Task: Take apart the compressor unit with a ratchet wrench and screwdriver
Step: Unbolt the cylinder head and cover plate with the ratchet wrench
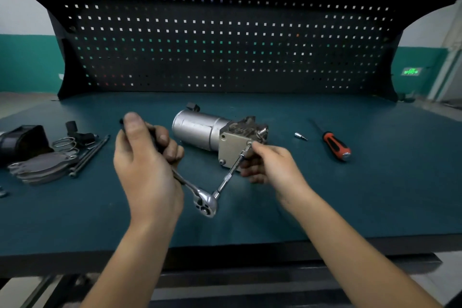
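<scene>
The compressor unit (207,130), a silver cylinder with a beige square end plate, lies on its side mid-bench. My left hand (147,157) grips the black handle of the ratchet wrench (205,202), whose chrome head hangs low in front of the unit. From the head a thin extension bar (231,172) runs up to a bolt at the end plate's upper right corner. My right hand (270,165) pinches the extension's upper end beside that bolt. A red-and-black screwdriver (335,145) lies to the right, untouched.
Removed parts lie at the left: a black cover (22,142), grey plates (42,169), wire rings (65,144), long bolts (90,155), a black fitting (77,132). A small socket bit (300,136) rests right of the unit. A pegboard (225,42) backs the green bench (325,195).
</scene>
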`<state>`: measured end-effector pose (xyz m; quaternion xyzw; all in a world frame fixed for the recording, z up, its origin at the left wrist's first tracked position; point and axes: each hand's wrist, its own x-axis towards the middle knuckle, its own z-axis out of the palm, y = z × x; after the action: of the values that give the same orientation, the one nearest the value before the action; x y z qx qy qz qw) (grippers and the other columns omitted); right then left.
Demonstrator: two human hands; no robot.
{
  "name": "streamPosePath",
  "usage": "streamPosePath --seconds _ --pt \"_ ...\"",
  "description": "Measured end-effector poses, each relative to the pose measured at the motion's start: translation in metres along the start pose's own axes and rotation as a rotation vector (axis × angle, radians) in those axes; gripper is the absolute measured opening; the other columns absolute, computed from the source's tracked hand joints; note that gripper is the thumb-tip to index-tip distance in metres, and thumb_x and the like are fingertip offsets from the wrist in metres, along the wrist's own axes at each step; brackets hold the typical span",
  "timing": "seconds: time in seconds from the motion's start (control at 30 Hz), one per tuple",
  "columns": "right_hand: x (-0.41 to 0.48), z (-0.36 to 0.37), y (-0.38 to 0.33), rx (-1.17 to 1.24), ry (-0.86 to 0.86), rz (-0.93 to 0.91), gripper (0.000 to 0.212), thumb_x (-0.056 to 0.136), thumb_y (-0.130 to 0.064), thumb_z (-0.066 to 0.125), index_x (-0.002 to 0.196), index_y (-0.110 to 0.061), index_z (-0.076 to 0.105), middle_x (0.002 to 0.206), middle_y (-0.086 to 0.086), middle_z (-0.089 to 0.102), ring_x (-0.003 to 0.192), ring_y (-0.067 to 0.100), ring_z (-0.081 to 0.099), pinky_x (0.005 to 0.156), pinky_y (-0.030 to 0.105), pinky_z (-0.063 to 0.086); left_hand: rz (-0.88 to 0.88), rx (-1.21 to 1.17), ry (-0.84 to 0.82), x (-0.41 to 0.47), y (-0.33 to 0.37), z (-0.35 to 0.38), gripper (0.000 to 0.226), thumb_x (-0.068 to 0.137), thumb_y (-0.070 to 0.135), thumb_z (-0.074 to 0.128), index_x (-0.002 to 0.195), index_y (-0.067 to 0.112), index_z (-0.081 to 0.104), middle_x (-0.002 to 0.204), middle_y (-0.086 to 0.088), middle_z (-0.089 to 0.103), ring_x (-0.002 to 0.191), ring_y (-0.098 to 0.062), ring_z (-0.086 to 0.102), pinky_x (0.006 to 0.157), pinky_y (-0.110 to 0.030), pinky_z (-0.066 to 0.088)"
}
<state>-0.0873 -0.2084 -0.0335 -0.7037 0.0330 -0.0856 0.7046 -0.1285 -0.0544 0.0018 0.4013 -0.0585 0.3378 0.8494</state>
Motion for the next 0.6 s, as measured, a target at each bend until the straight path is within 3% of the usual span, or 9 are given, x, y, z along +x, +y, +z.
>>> streamPosePath --seconds 0.07,0.17,0.27,0.37,0.47,0.57,0.6 --pt "-0.001 0.003 0.000 0.217 -0.042 0.198 0.035 0.097 -0.022 0.042 0.067 -0.008 0.053 0.047 0.002 0.060 0.040 0.012 0.057 0.039 0.016 0.043 0.042 0.024 -0.016 -0.007 -0.004 0.001 0.031 0.101 0.031 0.035 0.073 0.018 0.037 0.052 0.013 0.043 0.044 -0.005 0.035 0.046 -0.017 0.036" --pt "-0.001 0.002 0.007 0.445 -0.081 0.324 0.031 0.098 -0.025 0.042 0.077 -0.005 0.054 0.052 0.007 0.063 0.043 0.017 0.061 0.042 0.019 0.049 0.066 0.015 -0.027 -0.012 -0.008 0.003 0.029 0.100 0.031 0.036 0.074 0.018 0.038 0.054 0.013 0.044 0.046 -0.004 0.038 0.048 -0.017 0.038" --pt "-0.001 0.003 0.008 0.662 -0.176 0.332 0.028 0.099 -0.017 0.038 0.086 -0.002 0.058 0.066 0.011 0.070 0.054 0.017 0.068 0.046 0.020 0.052 0.084 0.009 -0.071 -0.017 -0.011 0.007 0.026 0.096 0.035 0.039 0.076 0.019 0.039 0.054 0.014 0.046 0.046 -0.004 0.040 0.048 -0.018 0.039" --pt "0.003 0.004 0.008 0.676 -0.160 0.276 0.025 0.097 -0.008 0.041 0.082 0.001 0.059 0.062 0.008 0.069 0.053 0.013 0.067 0.047 0.018 0.051 0.154 0.089 -0.236 -0.023 -0.011 0.016 0.026 0.090 0.039 0.043 0.073 0.020 0.039 0.053 0.012 0.044 0.041 -0.004 0.036 0.042 -0.017 0.033" --pt "0.001 0.003 0.003 0.621 -0.165 0.278 0.023 0.097 -0.007 0.043 0.086 0.002 0.061 0.066 0.010 0.070 0.064 0.015 0.070 0.059 0.021 0.055 0.371 0.303 -0.602 -0.030 -0.006 0.027 0.018 0.085 0.034 0.042 0.071 0.024 0.043 0.056 0.007 0.044 0.047 -0.003 0.038 0.046 -0.016 0.033" --pt "0.001 0.001 0.001 0.529 -0.161 0.310 0.017 0.094 -0.011 0.049 0.082 -0.004 0.060 0.065 0.006 0.069 0.060 0.012 0.068 0.055 0.022 0.055 0.618 0.609 -1.286 -0.041 -0.005 0.031 0.020 0.083 0.028 0.049 0.072 0.013 0.052 0.057 0.000 0.051 0.051 -0.011 0.041 0.049 -0.021 0.031" --pt "0.002 0.002 0.001 0.535 -0.163 0.337 0.015 0.092 -0.014 0.054 0.082 -0.005 0.060 0.066 0.006 0.068 0.057 0.012 0.066 0.053 0.021 0.054 0.705 0.685 -1.433 -0.044 -0.006 0.032 0.023 0.083 0.029 0.050 0.071 0.009 0.053 0.056 -0.003 0.054 0.050 -0.018 0.044 0.048 -0.024 0.031"
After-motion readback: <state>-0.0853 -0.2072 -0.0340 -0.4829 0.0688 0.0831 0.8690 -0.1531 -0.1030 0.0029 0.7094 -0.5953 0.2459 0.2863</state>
